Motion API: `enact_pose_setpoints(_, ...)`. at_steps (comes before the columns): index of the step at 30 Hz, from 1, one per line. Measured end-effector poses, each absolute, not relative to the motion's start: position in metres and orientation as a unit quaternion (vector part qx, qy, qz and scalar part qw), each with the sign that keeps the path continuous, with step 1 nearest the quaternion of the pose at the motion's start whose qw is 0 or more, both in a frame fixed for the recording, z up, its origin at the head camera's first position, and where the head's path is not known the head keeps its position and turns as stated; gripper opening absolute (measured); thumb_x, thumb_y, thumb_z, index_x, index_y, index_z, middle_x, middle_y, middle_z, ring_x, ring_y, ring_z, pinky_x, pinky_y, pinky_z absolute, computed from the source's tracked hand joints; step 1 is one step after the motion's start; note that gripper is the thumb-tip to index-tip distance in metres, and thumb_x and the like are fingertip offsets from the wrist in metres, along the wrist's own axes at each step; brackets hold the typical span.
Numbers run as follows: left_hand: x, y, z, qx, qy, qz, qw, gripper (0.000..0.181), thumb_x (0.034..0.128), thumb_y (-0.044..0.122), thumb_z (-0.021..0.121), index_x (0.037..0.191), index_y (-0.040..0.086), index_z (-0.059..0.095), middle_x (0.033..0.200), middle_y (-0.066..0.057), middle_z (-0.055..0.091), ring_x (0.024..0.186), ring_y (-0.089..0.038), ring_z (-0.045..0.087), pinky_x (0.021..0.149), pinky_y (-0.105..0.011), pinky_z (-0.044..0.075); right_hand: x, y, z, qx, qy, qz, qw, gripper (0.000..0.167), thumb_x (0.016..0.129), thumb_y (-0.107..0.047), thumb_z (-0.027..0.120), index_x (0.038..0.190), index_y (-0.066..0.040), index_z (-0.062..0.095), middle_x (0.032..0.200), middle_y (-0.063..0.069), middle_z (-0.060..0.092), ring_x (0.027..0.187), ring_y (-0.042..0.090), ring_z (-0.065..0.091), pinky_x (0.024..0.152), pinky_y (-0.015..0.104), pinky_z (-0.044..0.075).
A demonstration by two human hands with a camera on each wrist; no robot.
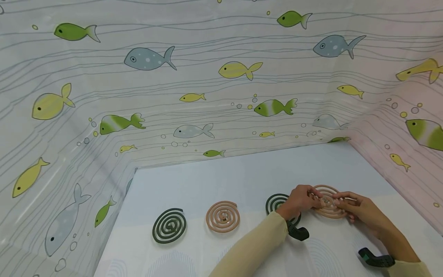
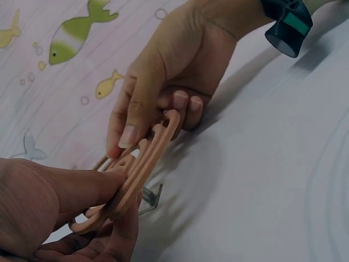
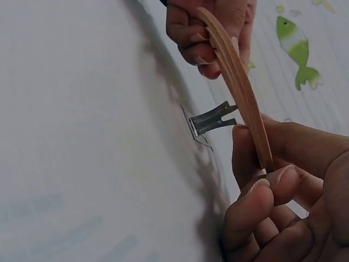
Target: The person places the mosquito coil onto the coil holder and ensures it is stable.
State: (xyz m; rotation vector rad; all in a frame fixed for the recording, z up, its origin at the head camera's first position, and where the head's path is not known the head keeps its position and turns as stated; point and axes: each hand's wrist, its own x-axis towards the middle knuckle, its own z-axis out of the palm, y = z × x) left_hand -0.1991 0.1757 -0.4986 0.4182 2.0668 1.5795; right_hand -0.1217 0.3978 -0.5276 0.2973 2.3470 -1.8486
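Note:
A brown mosquito coil [image 1: 328, 212] is held just above the table between both hands, at the right. My left hand [image 1: 300, 201] pinches one edge, thumb on top and fingers beneath in the left wrist view. On the opposite edge, my right hand [image 1: 367, 213] grips with thumb and fingers. A small metal coil stand [image 3: 211, 120] juts from the coil's underside, its bent base facing the table; the right wrist view shows the coil edge-on. Partly behind my left hand and wrist lies a dark green mosquito coil [image 1: 273, 201].
Farther left on the white table [image 1: 194, 181] lie another brown coil [image 1: 215, 227], with metal at its centre, and another dark green coil [image 1: 160, 234]. A fish-patterned sheet [image 1: 207, 115] walls the table at the back and sides. Dark bands circle both wrists.

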Motion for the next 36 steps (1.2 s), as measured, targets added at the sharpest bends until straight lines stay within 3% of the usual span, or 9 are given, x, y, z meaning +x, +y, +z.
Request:
enact_pose_setpoints(10,-0.1997,0.1750,-0.4983,0.168,0.779,0.550,0.251,0.014,0.0845,-0.001,0.082,0.095,0.007,0.075,0.068,0.002,0.054,0.057,-0.009,0.045,0.051,-0.023,0.037,-0.1234,0.3936,-0.5294,0.107,0.792,-0.595,0.082,0.039,0.099,-0.029,0.072,0.128,-0.005,0.062,0.088,0.002,0.065,0.064,0.012,0.051,0.056,0.031,0.051)
enact_pose_setpoints(36,-0.2027,0.1821,-0.5059,0.157,0.790,0.545,0.232,0.017,0.0827,-0.003,0.083,0.093,0.008,0.075,0.071,0.002,0.056,0.060,-0.009,0.046,0.053,-0.023,0.038,-0.1282,0.3950,-0.5312,0.119,0.807,-0.573,0.079,0.046,0.098,-0.036,0.073,0.131,-0.007,0.061,0.077,-0.002,0.059,0.059,0.011,0.046,0.050,0.030,0.041)
